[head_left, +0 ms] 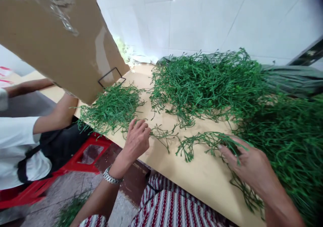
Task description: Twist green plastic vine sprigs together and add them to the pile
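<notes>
- Left hand (pixel 138 137): fingers curled beside loose stems (pixel 165 135); whether it grips any cannot be told.
- Right hand (pixel 243 158), at the left's 3 o'clock: grasping green sprigs (pixel 205 138) over the tabletop (pixel 176 173).
- From the left hand: larger green heap (pixel 207 85), 2 o'clock; smaller heap (pixel 113 104), 11 o'clock.
</notes>
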